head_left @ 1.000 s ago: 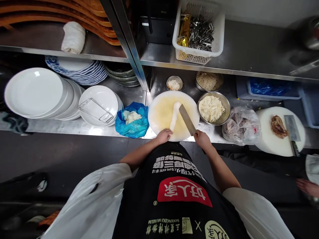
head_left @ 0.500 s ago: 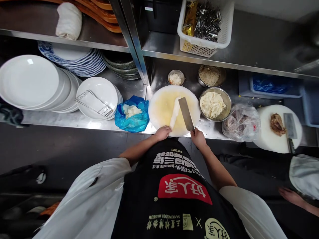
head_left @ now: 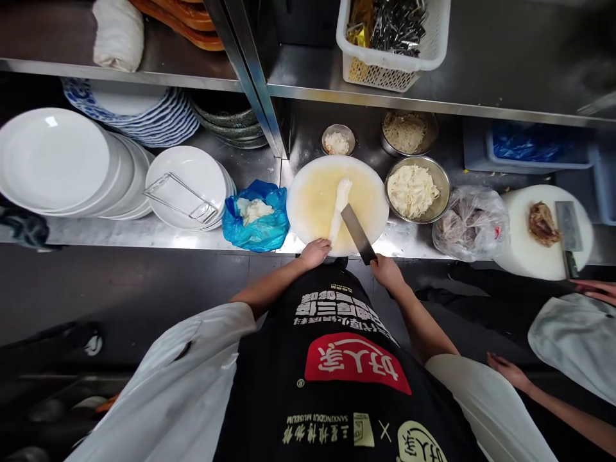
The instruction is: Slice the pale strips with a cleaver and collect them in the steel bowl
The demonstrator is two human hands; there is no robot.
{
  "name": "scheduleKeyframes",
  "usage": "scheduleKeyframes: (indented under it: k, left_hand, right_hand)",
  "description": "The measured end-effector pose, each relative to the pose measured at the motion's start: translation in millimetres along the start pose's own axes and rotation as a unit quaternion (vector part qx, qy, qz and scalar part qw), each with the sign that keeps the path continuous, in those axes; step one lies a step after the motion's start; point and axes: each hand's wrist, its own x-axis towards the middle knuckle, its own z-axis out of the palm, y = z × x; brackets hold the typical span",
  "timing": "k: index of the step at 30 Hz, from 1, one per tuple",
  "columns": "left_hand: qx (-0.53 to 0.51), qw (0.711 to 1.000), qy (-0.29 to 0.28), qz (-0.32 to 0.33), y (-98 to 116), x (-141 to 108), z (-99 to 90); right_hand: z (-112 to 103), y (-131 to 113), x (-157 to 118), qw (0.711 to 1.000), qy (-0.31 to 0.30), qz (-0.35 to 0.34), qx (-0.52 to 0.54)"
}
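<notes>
A long, pale white food strip [head_left: 342,190], perhaps a rolled sheet, lies lengthwise on the round white cutting board [head_left: 308,186], whose middle is yellowed. My left hand [head_left: 315,253] is closed on the strip's near end at the board's front edge. Wrapped round the handle of a cleaver [head_left: 358,233], my right hand [head_left: 386,272] is just off the board's near right edge. The blade slants up to the left, its far end against the strip's right side. Right of the board stands a metal bowl [head_left: 446,204] of pale shreds; at left sits a blue plastic bag [head_left: 276,224] holding white food.
White plates [head_left: 185,163] are stacked at left with a wire rack on top. Behind the board are a small bowl [head_left: 338,140] and another bowl [head_left: 404,133] of shreds. At right, a co-worker's hand [head_left: 597,289] is near another cleaver [head_left: 570,226]. A steel shelf [head_left: 308,92] overhangs.
The cleaver has come nearer to me and its far end has shifted left, against the strip. At right, the co-worker has moved closer, one hand now near the other cleaver's handle.
</notes>
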Motion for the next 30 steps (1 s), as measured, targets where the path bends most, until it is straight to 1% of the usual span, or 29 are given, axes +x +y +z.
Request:
scheduleKeyframes:
  k: [3,4,5,8,9,13,14,18,19,22,23,27,28,30]
  left_hand:
    - [-0.005,1.000,0.002,-0.003,-0.1,-1.3,1.9]
    - [-0.005,1.000,0.002,-0.002,-0.6,-1.8,2.8]
    - [-0.004,1.000,0.003,-0.001,-1.2,-2.3,3.8]
    - [0.001,1.000,0.008,0.009,-3.6,-4.2,7.4]
    - [0.003,1.000,0.011,0.013,-4.5,-5.0,8.7]
    - [-0.002,1.000,0.022,0.017,-6.7,-7.5,13.6]
    - [-0.004,1.000,0.023,0.014,-6.9,-7.9,14.4]
    - [0.001,1.000,0.018,0.014,-7.8,-8.7,16.5]
    - [0.000,1.000,0.018,0.016,-8.3,-8.9,17.2]
    - [-0.007,1.000,0.023,0.020,-10.7,-9.8,20.2]
    - [-0.009,0.999,0.026,0.022,-11.5,-10.3,21.3]
    - [-0.023,0.999,0.037,0.024,-13.8,-13.0,24.3]
    - [-0.027,0.999,0.036,0.024,-14.0,-13.8,24.5]
    - [-0.032,0.999,0.033,0.025,-14.0,-15.5,24.5]
  right_hand:
    - [4.1,1.8,-7.3,0.999,0.039,-0.010,0.002]
    - [5.8,1.1,-9.0,0.999,0.043,-0.010,0.003]
    - [7.6,0.1,-10.0,0.999,0.037,-0.008,0.002]
    - [11.2,-1.2,-12.6,1.000,-0.009,-0.001,-0.008]
    - [11.8,-0.5,-14.1,1.000,-0.012,-0.003,-0.012]
    - [16.3,2.0,-22.2,0.999,0.043,-0.019,-0.004]
    - [18.2,1.7,-23.8,0.999,0.042,-0.018,-0.001]
    - [25.0,2.1,-29.3,1.000,-0.019,-0.008,-0.007]
    - [26.0,2.9,-31.5,1.000,-0.019,-0.008,-0.011]
    - [29.4,3.7,-39.0,1.000,0.020,-0.015,-0.015]
    - [30.9,2.9,-41.1,1.000,0.022,-0.015,-0.015]
    - [37.0,0.9,-45.9,0.999,-0.037,-0.006,-0.030]
    - [38.4,2.1,-47.3,0.998,-0.042,-0.006,-0.035]
    - [41.3,5.9,-51.1,0.999,-0.022,-0.013,-0.037]
